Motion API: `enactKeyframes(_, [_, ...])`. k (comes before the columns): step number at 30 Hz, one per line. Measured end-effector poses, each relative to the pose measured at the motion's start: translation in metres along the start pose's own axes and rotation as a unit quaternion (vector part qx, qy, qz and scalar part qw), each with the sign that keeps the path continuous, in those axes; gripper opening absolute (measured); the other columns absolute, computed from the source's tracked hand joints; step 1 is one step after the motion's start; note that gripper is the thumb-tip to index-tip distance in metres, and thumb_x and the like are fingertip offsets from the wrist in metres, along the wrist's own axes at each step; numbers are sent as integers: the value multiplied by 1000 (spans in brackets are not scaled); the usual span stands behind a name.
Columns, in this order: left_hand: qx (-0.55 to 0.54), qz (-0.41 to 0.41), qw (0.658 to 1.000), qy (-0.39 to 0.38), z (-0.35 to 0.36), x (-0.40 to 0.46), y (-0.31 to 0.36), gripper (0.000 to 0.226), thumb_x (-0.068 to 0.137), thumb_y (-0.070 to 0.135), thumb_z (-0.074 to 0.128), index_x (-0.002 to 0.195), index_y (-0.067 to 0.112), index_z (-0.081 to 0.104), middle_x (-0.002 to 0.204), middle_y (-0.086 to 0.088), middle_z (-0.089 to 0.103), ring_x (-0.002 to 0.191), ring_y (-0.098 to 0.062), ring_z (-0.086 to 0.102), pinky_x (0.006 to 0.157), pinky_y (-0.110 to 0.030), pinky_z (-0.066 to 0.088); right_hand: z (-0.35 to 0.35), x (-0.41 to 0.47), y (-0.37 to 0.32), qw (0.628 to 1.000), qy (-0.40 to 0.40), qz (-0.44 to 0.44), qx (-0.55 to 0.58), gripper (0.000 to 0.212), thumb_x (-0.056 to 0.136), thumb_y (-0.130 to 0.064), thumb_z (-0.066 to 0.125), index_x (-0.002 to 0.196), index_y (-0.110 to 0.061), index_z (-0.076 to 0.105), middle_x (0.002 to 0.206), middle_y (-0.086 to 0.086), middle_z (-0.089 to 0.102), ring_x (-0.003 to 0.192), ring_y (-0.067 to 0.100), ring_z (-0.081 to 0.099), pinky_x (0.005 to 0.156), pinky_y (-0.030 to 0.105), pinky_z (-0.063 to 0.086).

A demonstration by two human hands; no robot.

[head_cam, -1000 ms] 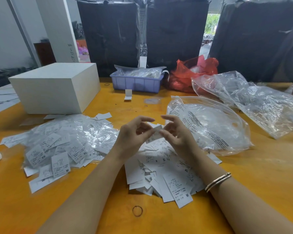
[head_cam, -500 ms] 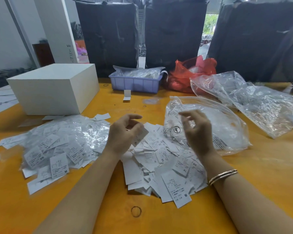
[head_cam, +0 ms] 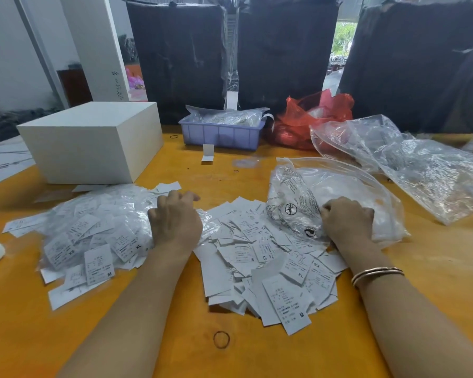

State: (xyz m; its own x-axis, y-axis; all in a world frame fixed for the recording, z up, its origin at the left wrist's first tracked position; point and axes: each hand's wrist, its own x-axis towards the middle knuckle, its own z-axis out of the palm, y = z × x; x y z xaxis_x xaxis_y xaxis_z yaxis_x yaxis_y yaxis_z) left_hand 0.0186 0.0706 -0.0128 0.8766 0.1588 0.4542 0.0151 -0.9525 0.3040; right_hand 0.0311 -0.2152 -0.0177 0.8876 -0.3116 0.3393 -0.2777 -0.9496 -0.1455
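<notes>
A heap of loose white size labels (head_cam: 271, 268) lies in the middle of the orange table (head_cam: 443, 268). To its left is a pile of labels in small clear sleeves (head_cam: 93, 233). My left hand (head_cam: 175, 222) rests on that pile's right edge, back up and fingers curled under, so what they hold is hidden. On the right, my right hand (head_cam: 347, 222) grips a large clear printed plastic bag (head_cam: 339, 184) with curled fingers. That bag lies partly over the loose labels.
A white box (head_cam: 93, 140) stands at the back left. A blue tray (head_cam: 221, 136) with bagged items and a red plastic bag (head_cam: 311, 118) are at the back. More crumpled clear bags (head_cam: 426, 167) lie at the right. A rubber band (head_cam: 221, 339) sits near the front edge.
My hands have parted from the middle. The left one carried a small label to the sleeved pile on the left. The right one dropped onto the clear bag and closed on it.
</notes>
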Motion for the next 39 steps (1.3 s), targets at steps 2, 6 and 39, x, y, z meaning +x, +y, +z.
enactKeyframes(2, [-53,41,998,-7,2,-2,6,28,91,18,54,118,21,61,118,-6,59,112,-27,47,87,-40,40,0,-1,0,998,27,14,48,20,91,-25,50,96,-21,69,101,3,65,99,26,55,84,36,29])
enactKeyframes(6, [-184,108,976,-34,6,-9,20,22,90,14,58,110,17,66,112,-3,62,111,-23,48,91,-35,41,-2,-3,2,984,71,46,156,10,86,-22,59,90,-19,68,96,3,66,96,26,56,81,36,24])
enactKeyframes(39, [-301,137,943,-44,9,-14,32,20,89,9,60,106,18,67,99,12,58,102,-11,48,82,-17,32,-8,-7,1,895,142,103,410,5,87,-21,64,86,-16,65,91,5,68,87,24,58,92,52,41])
